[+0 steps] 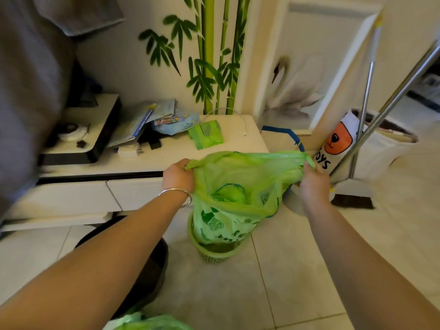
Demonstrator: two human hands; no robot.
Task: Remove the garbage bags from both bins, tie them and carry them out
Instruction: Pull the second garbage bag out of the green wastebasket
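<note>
We see a pale tiled floor carrying a green basket bin, a dark bin, a broom head and a low white cabinet.

bag: thin translucent green plastic garbage bag printed with dark green lime slices, mouth pulled wide open, upper part lifted clear, lower part down inside the bin
bag rim: stretched taut side to side, each end bunched into a pinched corner
bin: small round green plastic basket bin with latticed wall, upright on the tiled floor, just beside the white cabinet
second bag: more crumpled green plastic at the bottom edge of the view, only partly in sight
second bin: dark round bin on the floor left of the green one, mostly hidden
</note>
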